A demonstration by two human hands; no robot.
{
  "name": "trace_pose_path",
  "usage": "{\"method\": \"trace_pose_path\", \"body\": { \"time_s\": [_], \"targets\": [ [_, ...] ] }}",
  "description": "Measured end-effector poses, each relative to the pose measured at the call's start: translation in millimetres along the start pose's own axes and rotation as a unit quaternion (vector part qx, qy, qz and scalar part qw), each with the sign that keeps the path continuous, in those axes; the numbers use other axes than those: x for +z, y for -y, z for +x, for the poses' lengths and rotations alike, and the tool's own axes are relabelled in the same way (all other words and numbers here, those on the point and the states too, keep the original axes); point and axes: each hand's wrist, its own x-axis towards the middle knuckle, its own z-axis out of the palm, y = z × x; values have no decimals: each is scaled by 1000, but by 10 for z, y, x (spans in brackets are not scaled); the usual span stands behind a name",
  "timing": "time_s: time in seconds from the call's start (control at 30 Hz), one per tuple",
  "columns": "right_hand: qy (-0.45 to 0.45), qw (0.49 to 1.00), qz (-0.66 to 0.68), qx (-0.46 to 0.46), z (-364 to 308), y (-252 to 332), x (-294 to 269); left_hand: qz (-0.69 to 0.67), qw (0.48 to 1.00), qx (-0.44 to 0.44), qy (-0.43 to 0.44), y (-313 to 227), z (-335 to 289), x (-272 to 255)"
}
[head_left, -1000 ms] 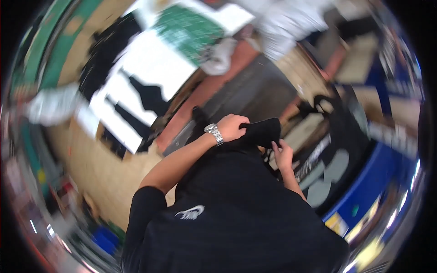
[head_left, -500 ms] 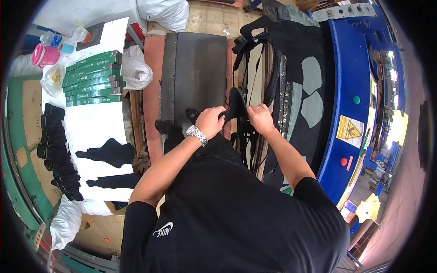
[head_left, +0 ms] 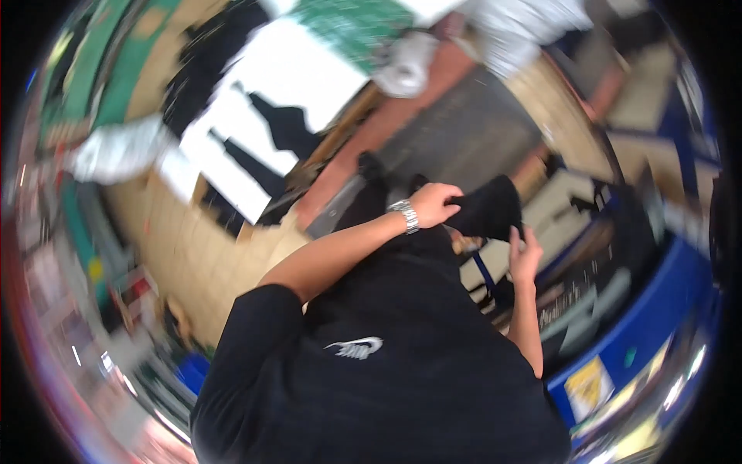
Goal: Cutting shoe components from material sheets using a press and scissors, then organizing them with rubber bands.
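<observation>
A soft black fabric piece (head_left: 491, 209) stretches between my two hands, its wide end to the right. My left hand (head_left: 434, 205), below a metal-banded wristwatch (head_left: 405, 216), is closed on the narrower left end. At the lower right corner, my right hand (head_left: 525, 259) pinches the edge between thumb and finger, though motion blurs the fingertips. Beyond the hands lies a dark grey flat board (head_left: 464, 127). On the white table (head_left: 263, 66) at the left lie two flat black pieces, one a wider cutout (head_left: 286, 124) and the other a narrow strip (head_left: 251, 166).
A row of black bundles (head_left: 205, 66) lines the table's left side, with green boxes (head_left: 359, 31) at its far end. White plastic bags (head_left: 406, 66) stand beyond the board. To the right is a blue machine (head_left: 649, 309) with dark material and grey cut shapes (head_left: 591, 309).
My view has swung round, so the table and board now appear tilted and blurred. The black piece is spread wider, and my right hand has shifted to its lower corner.
</observation>
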Motion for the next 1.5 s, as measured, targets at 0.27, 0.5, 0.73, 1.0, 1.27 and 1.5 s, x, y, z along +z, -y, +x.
{"method": "trace_pose_path", "body": {
  "time_s": [0.27,0.5,0.73,1.0,1.27,1.5],
  "targets": [
    [182,931,103,-299,1258,1729,1136,-191,923,-205,-263,787,-1557,-701],
    [396,794,37,-460,1260,3957,2781,-604,570,-130,-541,1592,-2380,-644],
    [476,664,-82,-571,866,5061,4750,-651,379,-80,-653,2573,-2499,-913],
    [455,591,-180,-641,639,5179,6190,-687,310,-107,-648,3178,-2415,-1198],
    [476,600,-139,-628,974,4956,5943,-649,374,-145,-647,2998,-2440,-1109],
    [499,637,-235,-539,2616,4650,5216,-685,468,-139,-541,2713,-1195,-1336]
  ]
}}
